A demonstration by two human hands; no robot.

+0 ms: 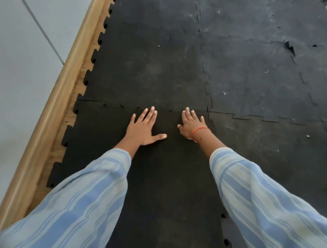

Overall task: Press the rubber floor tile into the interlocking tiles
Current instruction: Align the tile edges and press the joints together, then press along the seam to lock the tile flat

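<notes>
A black rubber floor tile (159,182) with jigsaw edges lies under my arms. Its far edge meets the neighbouring black tile (151,66) along a toothed seam (115,106), which still gapes slightly at the left. My left hand (142,128) lies flat on the near tile with fingers spread, fingertips at the seam. My right hand (192,123), with an orange thread at the wrist, rests palm down beside it, fingers also reaching the seam. Neither hand holds anything.
More interlocked, scuffed grey-black tiles (261,68) cover the floor to the right and ahead, one with a lifted torn corner (290,47). A wooden skirting board (48,120) and pale wall (9,66) run along the left, with bare wooden floor beside the tiles' toothed edge.
</notes>
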